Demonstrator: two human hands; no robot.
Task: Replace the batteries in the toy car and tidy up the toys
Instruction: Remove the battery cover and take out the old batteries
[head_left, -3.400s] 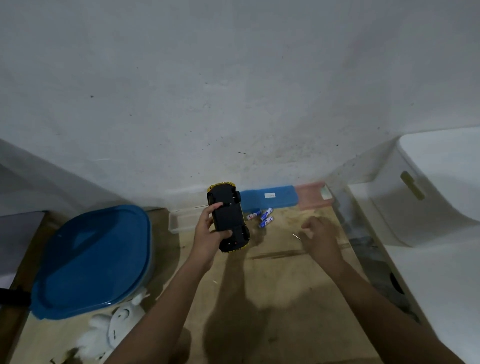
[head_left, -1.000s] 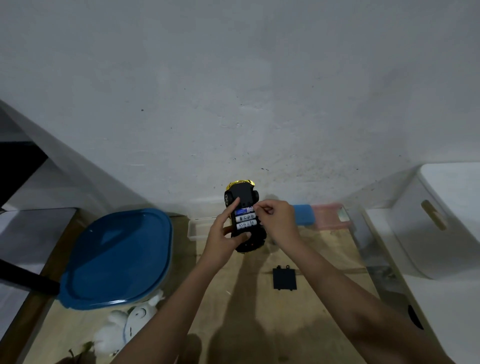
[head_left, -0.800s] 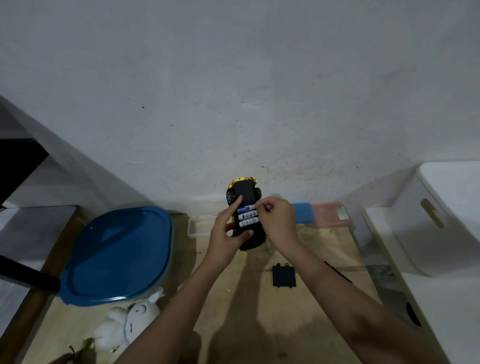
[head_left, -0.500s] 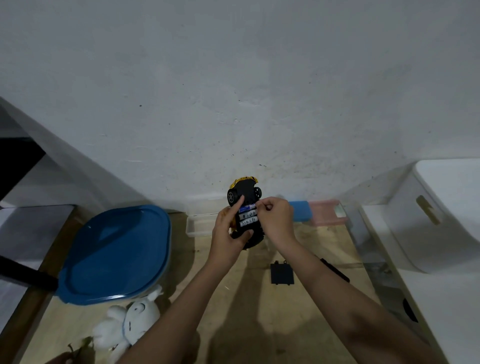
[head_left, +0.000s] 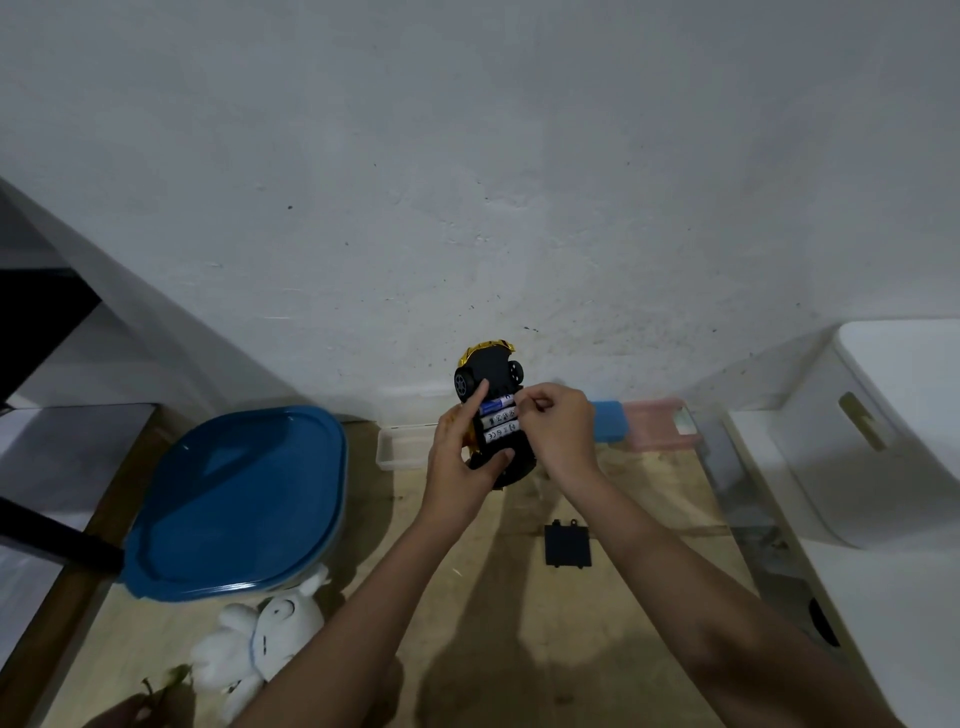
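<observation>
– Since the earliest picture the batteries have left the wooden surface and now sit in the open compartment of the toy car. Also the black battery cover has come off and lies on the wood, and the right hand, free before, has come to the car.

– Where is the car now?

– It is held up in front of the wall, with its underside toward the camera and its yellow nose upward. The left hand grips it from the left side: the thumb curls over the lower part and the index finger is stretched up beside the battery row.

– And the right hand?

– Its thumb and forefinger are pinched together on the right end of the top battery, the blue one. Three batteries lie across the car, one below the other; the two lower ones show white labels.

– What lies around?

– The cover is under the right forearm, apart from the car. At the left is a blue lid, and a white plush toy is just beside it. A clear tray stands at the wall behind the left hand. Right of the right hand are a blue box and a pink box, and a white storage box stands at the far right.
</observation>
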